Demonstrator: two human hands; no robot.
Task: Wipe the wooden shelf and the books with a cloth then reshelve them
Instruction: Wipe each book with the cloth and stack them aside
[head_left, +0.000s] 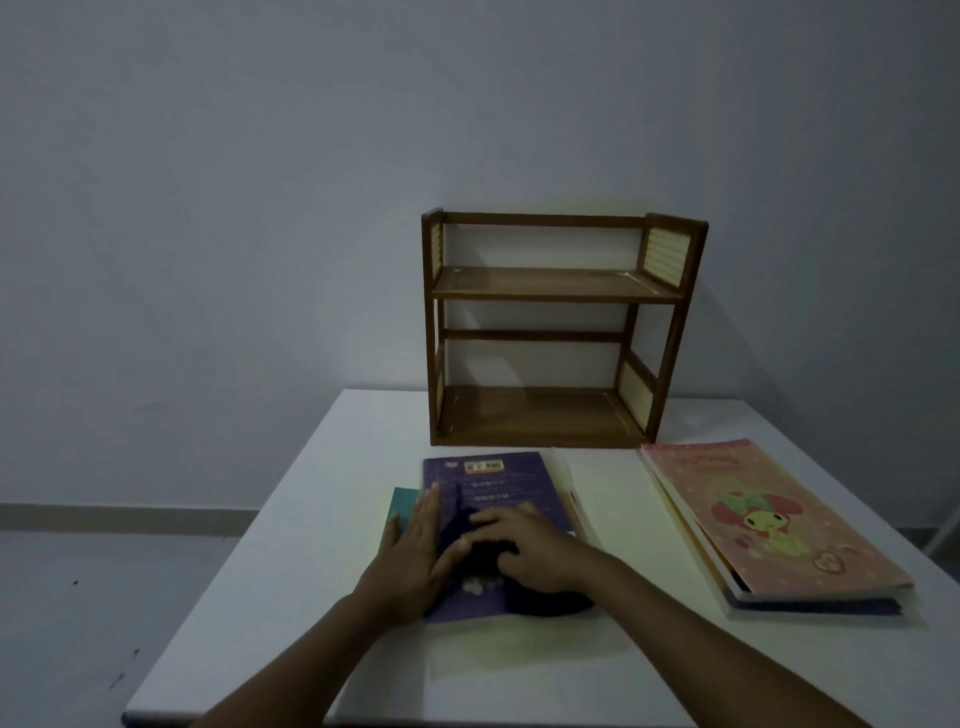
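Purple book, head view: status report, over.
Left hand flat on purple book. Right hand presses dark cloth on its cover. Wooden shelf empty; pink-topped stack waits aside.

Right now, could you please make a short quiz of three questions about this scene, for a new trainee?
1. True or false: the wooden shelf has books standing on its boards.
2. Which book is being wiped with the dark cloth?
A. the pink book
B. the purple book
C. the green book
3. In one word each: how does the left hand lie on the purple book, and which hand presses on the cloth?

Key
1. False: both boards are bare, and the books lie on the white table.
2. B.
3. Flat; the right hand.
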